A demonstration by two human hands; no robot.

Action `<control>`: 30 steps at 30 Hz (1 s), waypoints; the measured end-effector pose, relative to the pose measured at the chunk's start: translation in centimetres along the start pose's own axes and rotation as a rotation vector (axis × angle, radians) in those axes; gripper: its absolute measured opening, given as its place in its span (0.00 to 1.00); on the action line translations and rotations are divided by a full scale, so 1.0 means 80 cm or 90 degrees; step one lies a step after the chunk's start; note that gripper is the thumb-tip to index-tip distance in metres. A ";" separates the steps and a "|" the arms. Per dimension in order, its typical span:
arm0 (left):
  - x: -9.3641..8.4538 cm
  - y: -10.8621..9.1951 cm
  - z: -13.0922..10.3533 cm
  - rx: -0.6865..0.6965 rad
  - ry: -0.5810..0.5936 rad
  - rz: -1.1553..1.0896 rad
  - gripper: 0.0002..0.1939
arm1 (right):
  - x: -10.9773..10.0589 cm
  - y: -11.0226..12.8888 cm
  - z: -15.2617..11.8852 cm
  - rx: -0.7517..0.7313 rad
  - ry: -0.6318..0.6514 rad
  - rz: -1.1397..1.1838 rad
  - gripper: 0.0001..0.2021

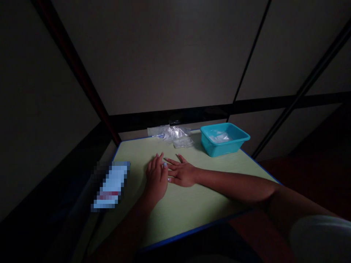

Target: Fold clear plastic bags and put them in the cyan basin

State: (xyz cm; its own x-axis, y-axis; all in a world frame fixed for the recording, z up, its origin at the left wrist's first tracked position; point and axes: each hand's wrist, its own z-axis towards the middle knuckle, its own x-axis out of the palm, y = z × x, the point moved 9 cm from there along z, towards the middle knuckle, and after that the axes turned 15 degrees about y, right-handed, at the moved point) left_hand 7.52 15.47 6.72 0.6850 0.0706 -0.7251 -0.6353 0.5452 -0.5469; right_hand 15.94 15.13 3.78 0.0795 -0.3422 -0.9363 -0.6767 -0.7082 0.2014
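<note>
On the pale yellow-green table, my right hand lies flat with its fingers spread and pointing left. Close against its fingertips rests my left hand, its fingers stretched forward and its thumb raised a little. Nothing shows in either hand. Behind them, at the table's far edge, lie crumpled clear plastic bags and a flat clear packet. A turquoise plastic basin stands at the back right, with some clear plastic inside it.
A blurred-out bright rectangle lies at the table's left edge. Cabinet panels rise right behind the table, and another dark panel stands to the left. Blue edging runs round the tabletop. The room is dim.
</note>
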 end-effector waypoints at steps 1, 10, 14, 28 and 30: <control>0.001 -0.002 -0.001 0.003 0.002 0.005 0.25 | 0.000 0.000 0.000 0.003 0.003 -0.001 0.24; 0.008 -0.011 -0.007 0.013 0.024 0.007 0.26 | 0.001 -0.001 0.000 -0.001 0.012 0.015 0.24; 0.008 -0.008 -0.006 0.006 0.026 -0.004 0.26 | 0.003 -0.002 0.002 0.002 0.013 0.025 0.24; -0.018 -0.006 -0.005 0.047 -0.045 0.012 0.24 | -0.072 -0.057 -0.029 0.045 -0.115 0.103 0.21; -0.017 -0.005 -0.004 0.044 -0.039 0.012 0.25 | -0.069 -0.066 -0.030 0.077 -0.076 0.072 0.18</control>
State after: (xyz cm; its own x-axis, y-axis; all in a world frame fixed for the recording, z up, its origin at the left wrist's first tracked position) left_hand 6.69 14.89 7.76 0.6953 0.1308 -0.7067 -0.6231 0.5998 -0.5020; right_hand 20.87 19.26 8.57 -0.0838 -0.3350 -0.9385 -0.7604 -0.5872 0.2775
